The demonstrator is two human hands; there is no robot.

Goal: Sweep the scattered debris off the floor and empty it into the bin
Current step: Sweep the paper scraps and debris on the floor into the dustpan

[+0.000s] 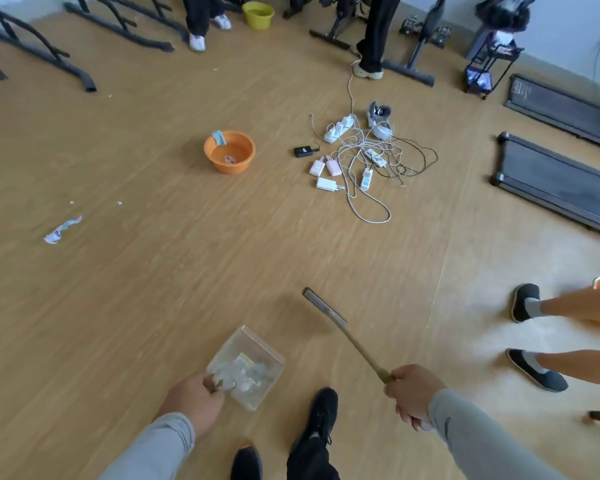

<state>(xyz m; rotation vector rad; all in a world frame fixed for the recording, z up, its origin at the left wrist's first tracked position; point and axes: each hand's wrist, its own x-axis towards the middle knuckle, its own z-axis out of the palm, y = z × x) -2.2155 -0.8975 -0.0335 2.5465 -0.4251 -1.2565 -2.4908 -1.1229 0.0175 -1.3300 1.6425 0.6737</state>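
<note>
Ahead of both grips spreads the wooden floor (194,289), with an orange basin (229,152) well beyond. Far forward and left of the left hand (193,400) lies a crumpled wrapper (62,230), with small scraps (119,203) past it. That hand curls round the handle of a clear dustpan (248,367) already holding litter. The right hand (411,393) is wrapped round the broom (340,327), its head reaching forward. Sweeping seems part done; next, probably carrying both tools over to the wrapper.
</note>
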